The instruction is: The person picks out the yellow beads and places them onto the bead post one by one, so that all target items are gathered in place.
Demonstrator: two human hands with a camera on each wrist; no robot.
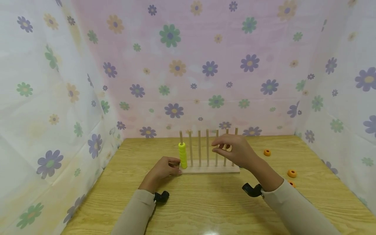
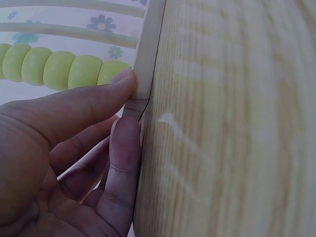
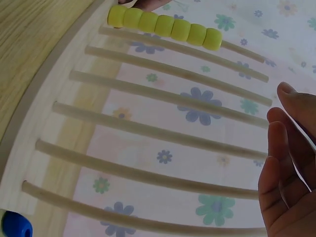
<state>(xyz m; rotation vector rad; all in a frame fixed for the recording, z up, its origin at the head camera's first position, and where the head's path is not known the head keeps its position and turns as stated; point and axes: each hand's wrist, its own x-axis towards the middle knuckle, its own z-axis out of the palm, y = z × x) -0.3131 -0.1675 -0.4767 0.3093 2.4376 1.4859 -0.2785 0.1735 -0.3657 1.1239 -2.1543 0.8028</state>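
A wooden peg rack (image 1: 217, 170) stands on the table, its several thin upright pegs (image 3: 163, 128) rising from a long flat base. Bright yellow beads (image 1: 182, 157) are stacked on the leftmost peg. My left hand (image 1: 163, 168) grips the left end of the base, thumb on the wood beside the lowest bead and fingers at the end face. Up near the tops of the right-hand pegs hovers my right hand (image 1: 237, 149). Its fingers are loosely bent with a gap to the thumb, and nothing shows between them in the right wrist view.
Orange beads (image 1: 292, 173) lie scattered on the table right of the rack, one partly behind my right sleeve. A blue bead (image 3: 17, 224) shows at the corner of the right wrist view. Flower-patterned cloth (image 1: 188, 81) encloses the table's back and sides.
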